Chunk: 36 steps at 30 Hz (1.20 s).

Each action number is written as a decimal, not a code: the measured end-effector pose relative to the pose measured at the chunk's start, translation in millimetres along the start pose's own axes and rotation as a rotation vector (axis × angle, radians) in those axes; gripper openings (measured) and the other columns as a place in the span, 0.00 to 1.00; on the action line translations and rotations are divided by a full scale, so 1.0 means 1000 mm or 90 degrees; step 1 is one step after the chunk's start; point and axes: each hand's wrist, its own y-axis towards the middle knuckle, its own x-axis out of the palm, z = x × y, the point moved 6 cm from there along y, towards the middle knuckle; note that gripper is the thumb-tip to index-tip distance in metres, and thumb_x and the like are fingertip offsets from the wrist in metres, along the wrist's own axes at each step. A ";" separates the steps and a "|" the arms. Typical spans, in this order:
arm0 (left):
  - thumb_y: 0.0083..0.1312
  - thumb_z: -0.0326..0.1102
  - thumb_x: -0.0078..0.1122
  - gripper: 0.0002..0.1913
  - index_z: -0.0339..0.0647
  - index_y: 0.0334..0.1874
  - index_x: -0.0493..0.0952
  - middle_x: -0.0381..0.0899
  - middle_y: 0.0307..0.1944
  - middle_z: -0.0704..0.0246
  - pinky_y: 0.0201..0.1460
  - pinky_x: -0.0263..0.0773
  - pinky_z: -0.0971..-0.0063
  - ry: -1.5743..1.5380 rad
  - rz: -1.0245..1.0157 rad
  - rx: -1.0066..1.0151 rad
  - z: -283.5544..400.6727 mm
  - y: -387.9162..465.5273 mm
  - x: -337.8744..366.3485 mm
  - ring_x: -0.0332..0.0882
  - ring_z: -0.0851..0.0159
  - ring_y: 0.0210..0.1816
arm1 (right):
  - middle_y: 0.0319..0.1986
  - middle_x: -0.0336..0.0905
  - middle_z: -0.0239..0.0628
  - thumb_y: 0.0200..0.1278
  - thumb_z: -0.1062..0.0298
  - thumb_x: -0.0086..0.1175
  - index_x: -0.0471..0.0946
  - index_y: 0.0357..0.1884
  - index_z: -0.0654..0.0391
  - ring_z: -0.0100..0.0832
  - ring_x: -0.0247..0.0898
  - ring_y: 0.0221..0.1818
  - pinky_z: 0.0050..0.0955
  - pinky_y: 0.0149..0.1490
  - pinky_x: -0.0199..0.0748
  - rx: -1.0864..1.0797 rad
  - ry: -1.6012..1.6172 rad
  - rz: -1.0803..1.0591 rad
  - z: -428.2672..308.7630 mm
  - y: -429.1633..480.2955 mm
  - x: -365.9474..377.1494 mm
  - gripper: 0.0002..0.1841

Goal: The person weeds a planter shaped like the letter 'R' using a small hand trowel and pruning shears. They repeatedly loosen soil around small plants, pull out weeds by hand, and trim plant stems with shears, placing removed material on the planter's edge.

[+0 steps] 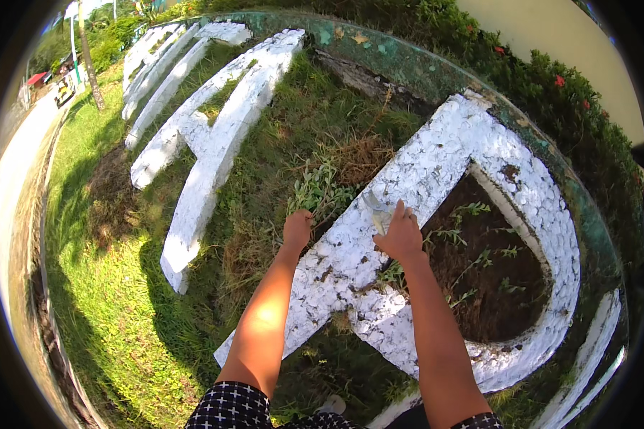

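My left hand (298,229) is closed around stems at the base of a leafy bunch of green cuttings (320,189), on the grass side of a large white-painted stone letter (349,257). My right hand (400,231) is over that letter's straight bar. Its fingers are partly spread, and a small tool or object with a grey blade-like end and a pale part (376,206) lies at the fingertips. Whether the fingers grip it cannot be told. Inside the letter's loop, small leafy plants (480,260) stand in dark soil (488,300).
Other raised white letters (214,145) stand on the grassy slope at left. Dry pulled grass (362,158) lies beyond the cuttings. A mossy green concrete edge (397,59) and a red-flowered hedge (542,80) run behind. A road with a vehicle (64,92) is far left.
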 end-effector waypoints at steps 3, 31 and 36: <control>0.64 0.27 0.52 0.09 0.34 0.46 0.74 0.80 0.39 0.56 0.32 0.78 0.66 -0.018 0.022 0.020 0.019 -0.001 -0.023 0.80 0.57 0.33 | 0.62 0.50 0.66 0.45 0.50 0.64 0.40 0.68 0.65 0.57 0.53 0.63 0.44 0.61 0.65 0.003 -0.009 -0.001 0.001 -0.001 0.001 0.56; 0.63 0.31 0.55 0.08 0.35 0.39 0.78 0.81 0.28 0.61 0.26 0.74 0.68 -0.237 -0.083 0.031 0.117 0.010 -0.022 0.78 0.66 0.25 | 0.62 0.47 0.70 0.44 0.52 0.65 0.43 0.66 0.70 0.58 0.51 0.63 0.40 0.59 0.68 -0.004 0.039 0.007 0.001 -0.006 -0.004 0.54; 0.64 0.31 0.54 0.11 0.34 0.46 0.77 0.83 0.32 0.64 0.29 0.76 0.69 -0.107 -0.100 0.005 0.123 0.024 -0.020 0.79 0.69 0.25 | 0.61 0.48 0.70 0.44 0.53 0.65 0.45 0.65 0.70 0.58 0.51 0.64 0.39 0.59 0.68 -0.012 0.019 0.020 0.001 -0.006 -0.002 0.53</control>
